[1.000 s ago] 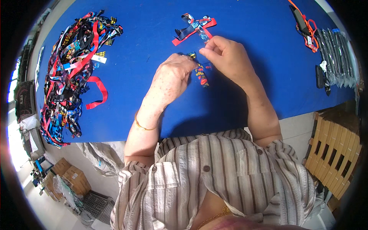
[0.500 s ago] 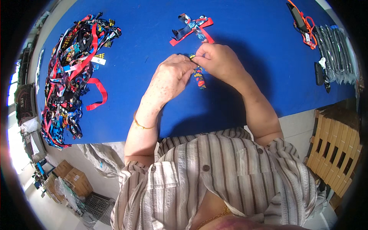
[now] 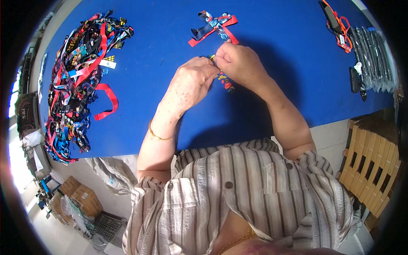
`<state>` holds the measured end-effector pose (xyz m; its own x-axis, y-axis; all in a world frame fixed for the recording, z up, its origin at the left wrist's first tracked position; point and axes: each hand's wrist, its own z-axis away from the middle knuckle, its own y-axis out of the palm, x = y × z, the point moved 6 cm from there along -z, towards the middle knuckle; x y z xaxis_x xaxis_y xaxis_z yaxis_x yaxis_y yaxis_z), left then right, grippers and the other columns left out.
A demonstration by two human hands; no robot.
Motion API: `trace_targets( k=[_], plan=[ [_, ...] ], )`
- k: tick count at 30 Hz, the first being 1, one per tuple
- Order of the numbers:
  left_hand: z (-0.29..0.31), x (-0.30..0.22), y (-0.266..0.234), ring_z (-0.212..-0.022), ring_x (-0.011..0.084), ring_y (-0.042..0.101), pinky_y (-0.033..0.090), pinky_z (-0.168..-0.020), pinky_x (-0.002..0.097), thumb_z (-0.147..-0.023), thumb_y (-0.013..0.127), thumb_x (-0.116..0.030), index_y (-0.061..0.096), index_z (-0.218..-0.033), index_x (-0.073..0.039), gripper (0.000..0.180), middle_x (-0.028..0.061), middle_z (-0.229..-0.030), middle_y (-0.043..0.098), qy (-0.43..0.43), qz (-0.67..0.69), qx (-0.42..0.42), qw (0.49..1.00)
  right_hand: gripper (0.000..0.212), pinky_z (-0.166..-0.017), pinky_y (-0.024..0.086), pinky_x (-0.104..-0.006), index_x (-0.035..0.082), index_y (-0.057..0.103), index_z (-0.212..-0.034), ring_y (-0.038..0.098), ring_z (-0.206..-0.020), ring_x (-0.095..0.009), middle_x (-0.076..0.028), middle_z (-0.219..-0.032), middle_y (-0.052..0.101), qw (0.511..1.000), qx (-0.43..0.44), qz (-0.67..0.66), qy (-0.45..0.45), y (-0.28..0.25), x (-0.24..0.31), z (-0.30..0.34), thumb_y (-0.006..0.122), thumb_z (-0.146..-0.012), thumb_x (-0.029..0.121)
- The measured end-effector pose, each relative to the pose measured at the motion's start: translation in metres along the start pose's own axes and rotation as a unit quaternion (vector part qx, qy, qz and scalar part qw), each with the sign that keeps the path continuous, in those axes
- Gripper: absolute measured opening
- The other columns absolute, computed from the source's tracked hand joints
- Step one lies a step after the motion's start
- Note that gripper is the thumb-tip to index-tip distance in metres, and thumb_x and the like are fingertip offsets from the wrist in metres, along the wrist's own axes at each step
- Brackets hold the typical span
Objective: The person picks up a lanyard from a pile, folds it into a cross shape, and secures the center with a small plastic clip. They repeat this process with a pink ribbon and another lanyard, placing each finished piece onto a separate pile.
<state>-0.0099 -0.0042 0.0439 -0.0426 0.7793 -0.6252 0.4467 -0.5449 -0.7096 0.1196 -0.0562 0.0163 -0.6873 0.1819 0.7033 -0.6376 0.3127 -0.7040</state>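
Note:
A short printed ribbon strip (image 3: 225, 81), blue with red and yellow figures, is pinched between my two hands over the blue tabletop. My left hand (image 3: 196, 78) grips it from the left with fingers closed. Close against it, my right hand (image 3: 236, 60) has its fingers curled in on the same strip. One end pokes out above the fingers and the other hangs below; the middle is hidden. Just beyond my hands lie several crossed ribbon pieces (image 3: 217, 27) in red, dark blue and printed patterns.
A long heap of printed ribbons (image 3: 70, 91) covers the table's left side, with a red strip (image 3: 111, 102) curling out. At the far right are orange-handled scissors (image 3: 343, 32), a row of clear plastic packets (image 3: 372, 59) and a small black object (image 3: 353, 80). Cardboard boxes (image 3: 85, 199) stand on the floor.
My right hand has moved slightly up and left, its fingers curling tighter. The strip's lower end has tilted to the right and shows less. My left hand has risen a little.

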Motion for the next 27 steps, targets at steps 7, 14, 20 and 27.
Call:
trace_targets(
  k=[7, 14, 20, 27],
  plan=[
    [-0.001, -0.004, 0.001, -0.088, 0.0335, 0.065, 0.054, -0.079, 0.038, -0.08, 0.07, 0.0, 0.068, -0.089, 0.002, 0.009, 0.0159, -0.089, 0.067, 0.011, -0.012, 0.012, 1.0, 0.015, -0.064, 0.053, -0.0445, 0.006, 0.065, -0.08, 0.067, -0.068, -0.033, -0.014, -0.07, 0.067, 1.0, -0.014, 0.013, 0.003, -0.003, -0.002, 0.001, 0.063, -0.084, 0.02],
    [-0.001, -0.003, 0.004, -0.085, 0.0335, 0.064, 0.053, -0.076, 0.0384, -0.081, 0.07, -0.001, 0.068, -0.089, 0.002, 0.008, 0.0155, -0.088, 0.066, 0.0, -0.02, 0.015, 1.0, 0.02, -0.064, 0.051, -0.04, 0.005, 0.064, -0.081, 0.066, -0.067, -0.029, -0.01, -0.07, 0.067, 0.991, 0.096, -0.043, 0.078, -0.031, 0.002, 0.007, 0.073, -0.079, 0.024],
    [-0.001, -0.001, 0.003, -0.083, 0.0321, 0.065, 0.053, -0.075, 0.0372, -0.083, 0.07, -0.001, 0.069, -0.088, 0.003, 0.007, 0.0148, -0.088, 0.066, -0.004, -0.009, 0.008, 1.0, 0.016, -0.068, 0.051, -0.0417, 0.007, 0.064, -0.08, 0.066, -0.074, -0.03, -0.01, -0.075, 0.068, 0.988, 0.143, 0.016, 0.062, -0.021, 0.001, 0.01, 0.071, -0.078, 0.02],
    [-0.001, 0.016, 0.003, -0.079, 0.0212, 0.066, 0.053, -0.071, 0.0308, -0.084, 0.07, -0.001, 0.071, -0.089, 0.001, 0.006, 0.0106, -0.087, 0.068, -0.15, 0.107, 0.003, 0.983, 0.015, -0.069, 0.051, -0.0433, 0.007, 0.064, -0.081, 0.067, -0.075, -0.031, -0.01, -0.077, 0.068, 0.987, 0.148, 0.005, 0.064, -0.018, -0.003, 0.01, 0.071, -0.077, 0.019]
  ],
)
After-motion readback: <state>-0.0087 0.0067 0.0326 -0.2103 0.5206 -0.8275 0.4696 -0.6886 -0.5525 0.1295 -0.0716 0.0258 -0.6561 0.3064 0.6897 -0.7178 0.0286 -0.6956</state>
